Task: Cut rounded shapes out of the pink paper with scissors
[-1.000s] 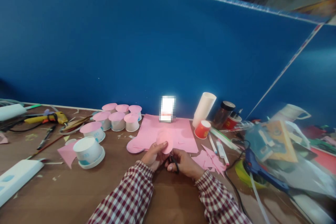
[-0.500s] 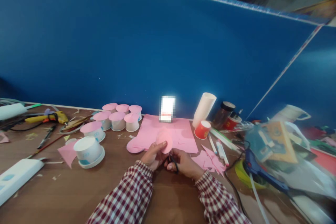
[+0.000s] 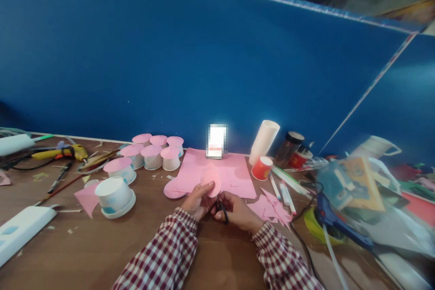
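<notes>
Between thumb and fingers, my left hand (image 3: 201, 199) pinches a rounded piece of pink paper (image 3: 212, 180). My right hand (image 3: 235, 208) is closed round the black handles of a pair of scissors (image 3: 222, 212), just below the paper's lower edge; the blades are mostly hidden by the paper and fingers. Behind both hands lies a stack of pink sheets (image 3: 238, 170) on the table. Pink paper scraps (image 3: 272, 208) lie to the right of my right hand. A pink rounded cutout (image 3: 174, 190) rests at the stack's left edge.
Several white paper cups topped with pink discs (image 3: 152, 156) stand at left, near an uncovered paper cup (image 3: 113, 192). A yellow glue gun (image 3: 79, 151) and a white power strip (image 3: 25, 229) lie farther left. At right are a red cup (image 3: 262, 168), stacked white cups (image 3: 265, 140) and a blue glue gun (image 3: 340, 222).
The pink paper in my left hand has shifted slightly left and turned a little. The scissor handles in my right hand have changed angle slightly. Everything else stays put.
</notes>
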`<state>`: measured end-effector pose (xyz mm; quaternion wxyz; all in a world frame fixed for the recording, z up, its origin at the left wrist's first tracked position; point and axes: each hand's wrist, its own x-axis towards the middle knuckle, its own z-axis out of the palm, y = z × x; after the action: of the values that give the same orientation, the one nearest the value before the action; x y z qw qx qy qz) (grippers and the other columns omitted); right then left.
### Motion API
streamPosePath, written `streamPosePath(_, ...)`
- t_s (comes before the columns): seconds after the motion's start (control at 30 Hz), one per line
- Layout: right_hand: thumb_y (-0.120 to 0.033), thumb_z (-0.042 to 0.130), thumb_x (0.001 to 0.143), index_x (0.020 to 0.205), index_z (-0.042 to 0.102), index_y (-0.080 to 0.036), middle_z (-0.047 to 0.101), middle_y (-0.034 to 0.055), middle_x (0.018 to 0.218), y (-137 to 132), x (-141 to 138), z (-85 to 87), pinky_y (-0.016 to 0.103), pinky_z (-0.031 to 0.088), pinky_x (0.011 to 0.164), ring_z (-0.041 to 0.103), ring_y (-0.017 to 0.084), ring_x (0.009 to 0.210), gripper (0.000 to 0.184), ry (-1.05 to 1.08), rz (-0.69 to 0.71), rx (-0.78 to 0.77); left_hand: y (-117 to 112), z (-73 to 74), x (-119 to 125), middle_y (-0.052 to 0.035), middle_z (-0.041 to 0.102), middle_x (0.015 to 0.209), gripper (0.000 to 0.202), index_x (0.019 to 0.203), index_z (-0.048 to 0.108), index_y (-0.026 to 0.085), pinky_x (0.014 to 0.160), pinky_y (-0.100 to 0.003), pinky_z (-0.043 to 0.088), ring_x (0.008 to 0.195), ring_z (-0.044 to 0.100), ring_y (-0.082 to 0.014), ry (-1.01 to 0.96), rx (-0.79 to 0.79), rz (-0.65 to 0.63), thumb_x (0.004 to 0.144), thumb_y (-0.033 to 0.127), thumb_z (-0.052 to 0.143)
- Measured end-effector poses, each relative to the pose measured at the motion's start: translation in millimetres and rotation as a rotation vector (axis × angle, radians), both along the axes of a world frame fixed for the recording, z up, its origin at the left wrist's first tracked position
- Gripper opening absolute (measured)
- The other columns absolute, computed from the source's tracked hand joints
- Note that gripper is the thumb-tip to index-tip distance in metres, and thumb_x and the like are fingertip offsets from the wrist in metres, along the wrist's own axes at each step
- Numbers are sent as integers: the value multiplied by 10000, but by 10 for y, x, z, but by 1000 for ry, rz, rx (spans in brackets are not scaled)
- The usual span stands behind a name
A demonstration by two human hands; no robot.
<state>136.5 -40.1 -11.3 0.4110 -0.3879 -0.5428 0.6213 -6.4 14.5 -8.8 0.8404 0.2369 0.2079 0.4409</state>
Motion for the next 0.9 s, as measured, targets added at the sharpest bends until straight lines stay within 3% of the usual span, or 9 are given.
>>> streamPosePath(0.23, -243, 761, 662, 887, 513, -180, 616, -21, 780, 13, -12, -36, 218, 416, 605, 561, 105, 678, 341, -13, -60, 32, 19, -36, -7, -61, 651, 671, 99, 766, 634, 82, 517, -176, 510, 584, 614, -116, 10, -67, 29, 711, 145, 687)
streamPosePath(0.33, -248, 751, 669, 916, 494, -195, 597, -37, 730, 21, -15, -44, 203, 405, 547, 540, 96, 618, 361, -23, -120, 37, 43, -46, -9, -103, 684, 808, 140, 860, 646, 76, 629, -223, 549, 725, 652, -157, 7, -82, 42, 736, 140, 662)
streamPosePath(0.43, -261, 729, 691, 980, 480, -203, 571, -54, 660, 29, -24, -44, 195, 397, 500, 511, 88, 551, 385, -21, -173, 41, 67, -24, -3, -146, 678, 946, 208, 953, 636, 62, 653, -241, 556, 840, 654, -190, 10, -79, 61, 761, 142, 633)
streamPosePath(0.6, -331, 704, 715, 1043, 494, -202, 546, -40, 689, 56, -36, -47, 192, 396, 454, 492, 94, 553, 411, 2, -337, 85, 88, 42, 1, -92, 677, 862, 121, 889, 621, 103, 528, -189, 532, 720, 652, -138, 57, -171, 218, 769, 112, 614)
streamPosePath(0.7, -329, 699, 722, 1070, 510, -199, 541, -33, 710, 68, -31, -53, 196, 395, 478, 492, 95, 579, 416, -15, -433, 141, 83, 64, -11, -55, 663, 763, 100, 862, 616, 106, 461, -159, 509, 626, 637, -110, 81, -192, 194, 763, 112, 624)
streamPosePath(0.9, -261, 711, 705, 1072, 532, -193, 556, -21, 732, 69, -32, -73, 219, 413, 556, 523, 114, 645, 414, -81, -489, 218, 78, 66, 3, 15, 598, 617, 102, 781, 591, 109, 415, -134, 480, 491, 570, -63, 108, -156, 252, 712, 67, 653)
